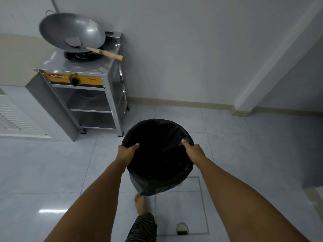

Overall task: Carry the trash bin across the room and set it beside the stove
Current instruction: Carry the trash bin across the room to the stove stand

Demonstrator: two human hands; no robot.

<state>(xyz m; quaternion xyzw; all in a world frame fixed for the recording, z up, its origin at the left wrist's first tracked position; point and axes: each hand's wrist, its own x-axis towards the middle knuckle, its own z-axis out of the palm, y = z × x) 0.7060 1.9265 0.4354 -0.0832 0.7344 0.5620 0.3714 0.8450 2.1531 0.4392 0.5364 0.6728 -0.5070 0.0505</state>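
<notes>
The trash bin (158, 154) is round and lined with a black plastic bag, and it hangs in front of me above the floor. My left hand (126, 151) grips its left rim with the thumb inside. My right hand (193, 150) grips the right rim the same way. The stove (78, 79) is a steel stand with a yellow control panel and a black knob, up and to the left of the bin against the wall. Its nearest leg is a short way from the bin's far left edge.
A large metal wok (71, 33) with a wooden-handled spatula (104, 52) sits on the burner. The white wall and its skirting run behind. A pillar (272, 63) stands at the right. A floor hatch (183, 205) lies under me; my bare foot (139, 202) steps on pale tiles.
</notes>
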